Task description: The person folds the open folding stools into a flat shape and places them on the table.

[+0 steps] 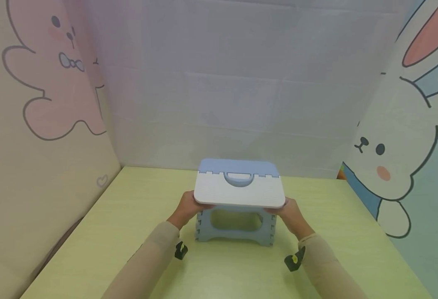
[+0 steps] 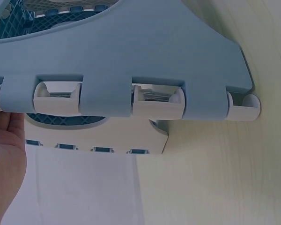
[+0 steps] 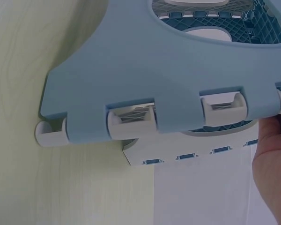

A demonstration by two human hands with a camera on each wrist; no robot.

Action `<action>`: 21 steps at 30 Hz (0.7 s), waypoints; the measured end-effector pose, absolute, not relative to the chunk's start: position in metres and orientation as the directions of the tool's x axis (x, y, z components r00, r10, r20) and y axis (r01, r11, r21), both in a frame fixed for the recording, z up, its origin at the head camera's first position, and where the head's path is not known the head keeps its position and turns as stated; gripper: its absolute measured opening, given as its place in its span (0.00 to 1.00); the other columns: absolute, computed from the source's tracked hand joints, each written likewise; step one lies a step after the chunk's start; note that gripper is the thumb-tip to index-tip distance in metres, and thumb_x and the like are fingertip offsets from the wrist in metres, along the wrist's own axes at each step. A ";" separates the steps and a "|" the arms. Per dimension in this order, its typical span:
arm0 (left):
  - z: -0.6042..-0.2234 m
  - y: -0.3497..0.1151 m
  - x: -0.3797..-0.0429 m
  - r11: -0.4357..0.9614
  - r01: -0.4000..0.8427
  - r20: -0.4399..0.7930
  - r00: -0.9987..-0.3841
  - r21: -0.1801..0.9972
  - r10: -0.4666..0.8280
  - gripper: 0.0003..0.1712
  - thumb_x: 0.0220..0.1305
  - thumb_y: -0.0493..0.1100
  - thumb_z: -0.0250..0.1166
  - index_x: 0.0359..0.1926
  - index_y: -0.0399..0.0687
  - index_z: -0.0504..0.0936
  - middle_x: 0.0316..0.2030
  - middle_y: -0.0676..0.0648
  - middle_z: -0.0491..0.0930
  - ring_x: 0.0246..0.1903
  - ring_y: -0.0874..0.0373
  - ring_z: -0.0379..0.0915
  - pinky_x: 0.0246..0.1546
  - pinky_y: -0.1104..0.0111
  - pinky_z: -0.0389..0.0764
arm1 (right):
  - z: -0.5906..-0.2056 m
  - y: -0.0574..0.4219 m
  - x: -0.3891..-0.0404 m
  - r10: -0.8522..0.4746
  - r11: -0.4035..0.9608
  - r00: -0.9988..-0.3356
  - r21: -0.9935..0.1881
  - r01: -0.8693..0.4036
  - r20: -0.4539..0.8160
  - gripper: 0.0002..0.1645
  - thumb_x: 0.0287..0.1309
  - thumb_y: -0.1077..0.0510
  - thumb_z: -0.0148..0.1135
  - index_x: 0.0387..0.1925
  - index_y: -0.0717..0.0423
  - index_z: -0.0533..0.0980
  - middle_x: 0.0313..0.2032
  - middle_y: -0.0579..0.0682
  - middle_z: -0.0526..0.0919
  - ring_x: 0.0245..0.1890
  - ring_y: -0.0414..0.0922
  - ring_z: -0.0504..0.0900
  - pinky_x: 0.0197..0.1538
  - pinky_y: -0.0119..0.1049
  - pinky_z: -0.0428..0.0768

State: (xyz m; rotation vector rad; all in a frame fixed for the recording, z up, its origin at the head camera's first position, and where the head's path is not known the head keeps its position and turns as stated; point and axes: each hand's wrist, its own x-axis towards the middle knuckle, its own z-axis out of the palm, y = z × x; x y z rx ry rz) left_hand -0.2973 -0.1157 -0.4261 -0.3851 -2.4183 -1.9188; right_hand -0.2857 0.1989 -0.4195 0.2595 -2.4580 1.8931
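A blue-and-white folding step stool (image 1: 239,194) stands unfolded on the table in the head view, its seat level with a carry handle in the middle. My left hand (image 1: 187,208) grips the left end of the seat, fingers tucked beneath the edge. On the opposite end, my right hand (image 1: 291,214) holds the seat the same way. Up close, the left wrist view shows the blue leg panel (image 2: 107,61) with white hinge knuckles, and the left palm beside it. A matching leg panel (image 3: 131,79) fills the right wrist view. Most fingertips are hidden under the seat.
The pale yellow-green table (image 1: 136,195) spreads around the stool. A plain whitish curtain (image 1: 237,83) hangs behind its back edge. Cartoon-printed sheets line the left (image 1: 54,83) and right (image 1: 409,158) sides.
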 end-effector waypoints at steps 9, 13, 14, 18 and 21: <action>-0.425 -0.115 -0.296 0.221 0.210 0.176 -0.971 0.952 0.164 0.23 0.50 0.33 0.72 0.49 0.29 0.79 0.44 0.37 0.82 0.39 0.55 0.77 0.43 0.58 0.79 | -0.422 0.199 -0.286 -0.120 0.231 -0.984 -0.960 -0.158 0.133 0.25 0.48 0.67 0.67 0.49 0.77 0.74 0.48 0.65 0.81 0.42 0.37 0.79 0.52 0.38 0.74; -0.423 -0.115 -0.295 0.221 0.214 0.182 -0.971 0.952 0.155 0.23 0.49 0.32 0.72 0.48 0.29 0.80 0.43 0.37 0.83 0.38 0.56 0.77 0.43 0.58 0.80 | -0.421 0.199 -0.286 -0.132 0.222 -0.981 -0.960 -0.169 0.143 0.25 0.48 0.67 0.67 0.49 0.77 0.74 0.48 0.65 0.81 0.42 0.37 0.79 0.51 0.36 0.74; -0.423 -0.115 -0.295 0.218 0.215 0.184 -0.971 0.952 0.154 0.23 0.49 0.31 0.72 0.48 0.28 0.80 0.43 0.37 0.83 0.38 0.56 0.77 0.43 0.58 0.80 | -0.421 0.199 -0.286 -0.138 0.218 -0.980 -0.961 -0.173 0.146 0.25 0.49 0.67 0.67 0.49 0.77 0.74 0.48 0.66 0.81 0.42 0.38 0.79 0.51 0.37 0.74; -0.424 -0.115 -0.295 0.212 0.210 0.179 -0.972 0.954 0.154 0.23 0.49 0.31 0.72 0.48 0.28 0.80 0.43 0.36 0.83 0.37 0.56 0.77 0.42 0.58 0.80 | -0.421 0.200 -0.286 -0.142 0.216 -0.979 -0.961 -0.173 0.145 0.26 0.49 0.66 0.67 0.49 0.77 0.74 0.48 0.65 0.81 0.43 0.38 0.79 0.51 0.36 0.74; -0.424 -0.114 -0.296 0.218 0.203 0.171 -0.973 0.955 0.155 0.23 0.49 0.32 0.72 0.48 0.28 0.79 0.44 0.37 0.82 0.38 0.56 0.77 0.43 0.58 0.80 | -0.422 0.200 -0.286 -0.138 0.212 -0.981 -0.963 -0.166 0.139 0.26 0.48 0.67 0.67 0.49 0.77 0.73 0.48 0.65 0.81 0.42 0.37 0.79 0.50 0.35 0.74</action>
